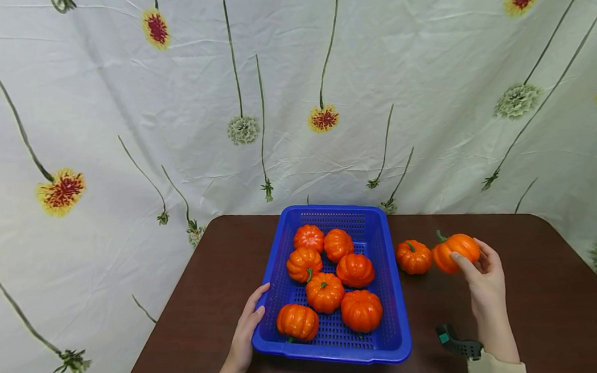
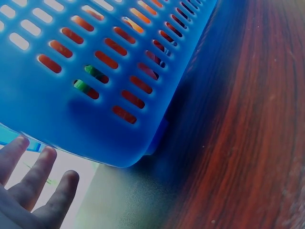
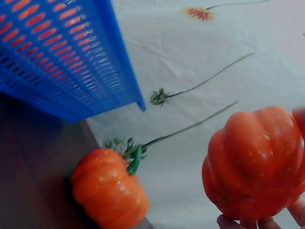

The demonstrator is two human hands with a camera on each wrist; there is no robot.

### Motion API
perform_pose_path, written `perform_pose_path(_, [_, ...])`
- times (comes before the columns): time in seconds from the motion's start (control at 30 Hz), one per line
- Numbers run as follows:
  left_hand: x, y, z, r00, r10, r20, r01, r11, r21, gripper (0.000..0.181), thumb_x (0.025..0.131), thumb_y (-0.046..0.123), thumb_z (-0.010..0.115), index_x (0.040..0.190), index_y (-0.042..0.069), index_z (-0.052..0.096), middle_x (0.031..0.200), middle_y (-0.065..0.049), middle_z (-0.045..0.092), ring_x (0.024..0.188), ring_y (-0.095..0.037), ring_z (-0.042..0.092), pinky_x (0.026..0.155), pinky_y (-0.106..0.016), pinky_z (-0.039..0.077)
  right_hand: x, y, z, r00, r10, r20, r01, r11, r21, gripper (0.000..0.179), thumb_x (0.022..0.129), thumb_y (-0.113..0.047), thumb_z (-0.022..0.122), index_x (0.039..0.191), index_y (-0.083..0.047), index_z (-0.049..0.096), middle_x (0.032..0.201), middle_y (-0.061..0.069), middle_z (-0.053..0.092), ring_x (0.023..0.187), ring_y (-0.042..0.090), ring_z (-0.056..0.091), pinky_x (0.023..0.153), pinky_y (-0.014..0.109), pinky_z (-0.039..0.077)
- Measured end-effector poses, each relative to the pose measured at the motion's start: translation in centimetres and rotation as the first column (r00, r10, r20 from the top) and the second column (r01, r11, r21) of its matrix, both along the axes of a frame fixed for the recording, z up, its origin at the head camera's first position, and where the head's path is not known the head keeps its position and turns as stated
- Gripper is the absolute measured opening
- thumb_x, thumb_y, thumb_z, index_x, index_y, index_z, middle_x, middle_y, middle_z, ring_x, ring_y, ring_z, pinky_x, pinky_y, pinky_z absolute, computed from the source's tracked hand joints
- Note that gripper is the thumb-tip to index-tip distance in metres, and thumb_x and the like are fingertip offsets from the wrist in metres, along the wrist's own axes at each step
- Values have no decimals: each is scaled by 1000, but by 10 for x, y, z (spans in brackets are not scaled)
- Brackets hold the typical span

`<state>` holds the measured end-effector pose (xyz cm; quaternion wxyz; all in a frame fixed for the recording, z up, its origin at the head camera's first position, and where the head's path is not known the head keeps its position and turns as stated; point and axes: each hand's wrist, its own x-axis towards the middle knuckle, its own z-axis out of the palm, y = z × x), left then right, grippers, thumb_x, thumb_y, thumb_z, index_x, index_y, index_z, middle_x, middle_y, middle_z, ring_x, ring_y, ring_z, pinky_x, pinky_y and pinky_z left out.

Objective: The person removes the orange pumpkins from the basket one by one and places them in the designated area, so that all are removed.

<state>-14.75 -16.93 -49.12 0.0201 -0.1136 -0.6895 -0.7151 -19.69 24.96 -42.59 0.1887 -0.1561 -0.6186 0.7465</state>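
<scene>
A blue plastic basket (image 1: 331, 355) stands on the table with several small orange pumpkins (image 1: 325, 292) inside. At its left rim is my left hand (image 1: 245, 329), the fingertips resting at the edge; in the left wrist view the fingers (image 2: 40, 176) look fairly straight beside the basket wall (image 2: 76, 114). My right hand (image 1: 486, 280) holds an orange pumpkin (image 1: 456, 252) with a green stem, raised to the right of the basket. Between that pumpkin and the basket, another pumpkin (image 1: 413, 257) sits on the table. In the right wrist view the held pumpkin (image 3: 257, 162) hides part of the fingers.
The dark brown wooden table (image 1: 546, 297) has rounded far corners. Behind it hangs a white cloth (image 1: 280, 56) printed with flowers on long stems. A black strap (image 1: 459, 342) with a green patch is at my right wrist.
</scene>
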Motion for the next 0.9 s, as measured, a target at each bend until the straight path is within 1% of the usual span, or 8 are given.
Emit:
perform_pose_path(0.07, [0, 0, 0, 1000, 3, -1, -3, 1000, -1, 44, 100, 20, 31, 142, 8, 34, 146, -19, 30, 121, -16, 43, 95, -22, 38, -5, 5, -10, 1000, -24, 17, 23, 999, 26, 48, 85, -11, 69, 125, -21, 44, 113, -4, 45, 97, 8, 48, 74, 11, 43])
perform_pose_path(0.1, [0, 0, 0, 1000, 5, -1, -5, 1000, -1, 44, 100, 20, 31, 142, 8, 35, 146, -18, 30, 121, -17, 43, 95, -22, 38, -8, 10, -18, 999, -38, 25, 37, 998, 41, 50, 84, -14, 70, 126, -20, 44, 113, -4, 45, 97, 8, 48, 74, 11, 43])
perform_pose_path(0.3, [0, 0, 0, 1000, 10, 1, -10, 1000, -5, 44, 100, 21, 32, 142, 9, 35, 146, -18, 29, 121, -16, 42, 95, -21, 37, -37, 43, -80, 986, -130, 107, 121, 989, 88, 70, 72, -35, 80, 132, -23, 46, 120, -6, 46, 103, 10, 44, 77, 12, 41])
perform_pose_path(0.4, [0, 0, 0, 1000, 7, 1, -7, 1000, -3, 44, 100, 21, 32, 142, 8, 35, 146, -18, 29, 122, -16, 42, 95, -21, 37, -44, 50, -95, 975, -157, 158, 143, 985, 94, 75, 69, -41, 81, 133, -25, 46, 123, -6, 45, 107, 12, 42, 82, 16, 39])
perform_pose_path(0.53, [0, 0, 0, 1000, 6, -1, -6, 1000, 0, 44, 100, 21, 32, 142, 8, 35, 146, -18, 29, 122, -17, 42, 95, -21, 37, -46, 52, -99, 967, -146, 207, 129, 987, 93, 80, 70, -44, 80, 137, -25, 42, 128, -3, 43, 113, 16, 40, 95, 27, 36])
perform_pose_path(0.63, [0, 0, 0, 1000, 9, -3, -9, 1000, 0, 44, 100, 21, 32, 142, 8, 35, 146, -18, 29, 122, -17, 42, 95, -21, 37, -44, 50, -98, 962, -140, 233, 118, 987, 106, 81, 72, -42, 79, 140, -22, 38, 131, 0, 41, 115, 18, 39, 99, 33, 34])
perform_pose_path(0.77, [1, 0, 0, 1000, 8, -1, -8, 1000, 2, 44, 100, 21, 32, 142, 8, 35, 146, -18, 29, 122, -16, 42, 95, -21, 37, -37, 44, -92, 956, -154, 251, 131, 986, 108, 81, 75, -34, 79, 141, -18, 34, 131, 1, 39, 109, 14, 40, 94, 25, 35])
perform_pose_path(0.9, [1, 0, 1, 1000, 1, 3, -1, 1000, 2, 44, 100, 20, 31, 143, 8, 34, 146, -18, 28, 122, -16, 42, 95, -21, 37, -23, 31, -72, 955, -154, 254, 121, 982, 143, 79, 79, -21, 74, 143, -9, 28, 130, 5, 36, 103, 12, 39, 85, 19, 36])
